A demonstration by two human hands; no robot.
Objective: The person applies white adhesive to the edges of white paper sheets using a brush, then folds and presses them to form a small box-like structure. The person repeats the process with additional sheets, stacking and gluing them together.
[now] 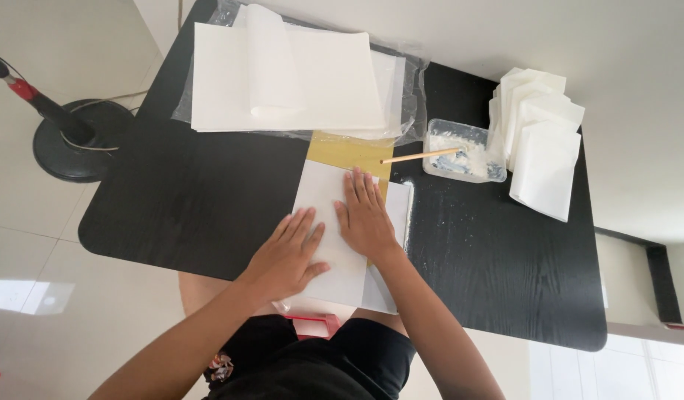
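- Far off to the left of my left hand, on the pale floor, stands a round black stand base (81,141) with a pole slanting up from it
- My left hand (289,254) lies flat, palm down, fingers spread and gripping nothing, on the lower left part of a white paper sheet (329,194)
- That sheet lies on the black table (186,200), at the near edge, right under both my hands
- Well beyond my left hand, at the far side of the table, sits a stack of white sheets (290,74) on clear plastic wrap, with one sheet curled over on top
- My right hand (366,216) lies just beside the left, also flat and open, fingers apart, pressing on the same sheet
- Just past my right fingertips a yellow board (351,152) shows from under the sheet
- To the right of my right hand and a little further away stands a clear plastic tub (462,153) with white paste, a thin wooden stick (422,155) resting across its rim
- Further right still, touching the tub, leans a pile of folded white paper pieces (540,137)
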